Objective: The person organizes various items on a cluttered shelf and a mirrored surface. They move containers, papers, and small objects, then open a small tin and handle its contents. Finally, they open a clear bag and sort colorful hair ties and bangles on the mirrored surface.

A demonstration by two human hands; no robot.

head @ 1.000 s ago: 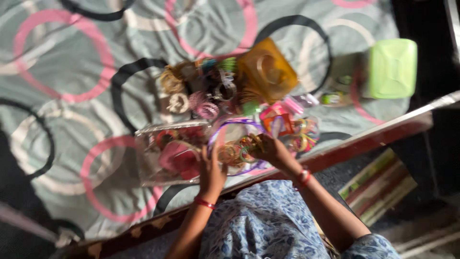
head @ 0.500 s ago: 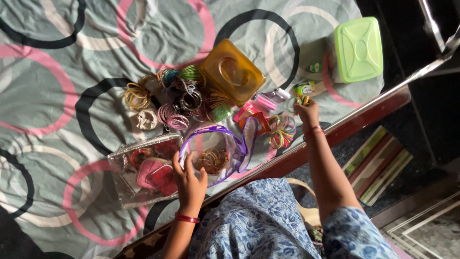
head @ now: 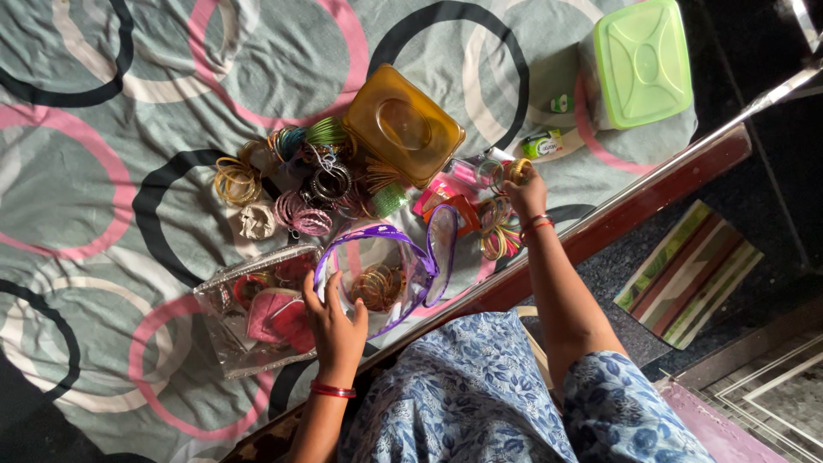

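Left hand [head: 336, 321] grips rim of clear pouch [head: 386, 274] with purple trim, open on bed [head: 103, 129], gold bangles [head: 377, 287] inside. Right hand [head: 525, 193] reaches out, fingers closed on gold bangle set [head: 517, 169] near amber box [head: 403, 124]. Loose bangle piles [head: 300, 184] between. Green-lidded tub [head: 641, 62] at far edge.
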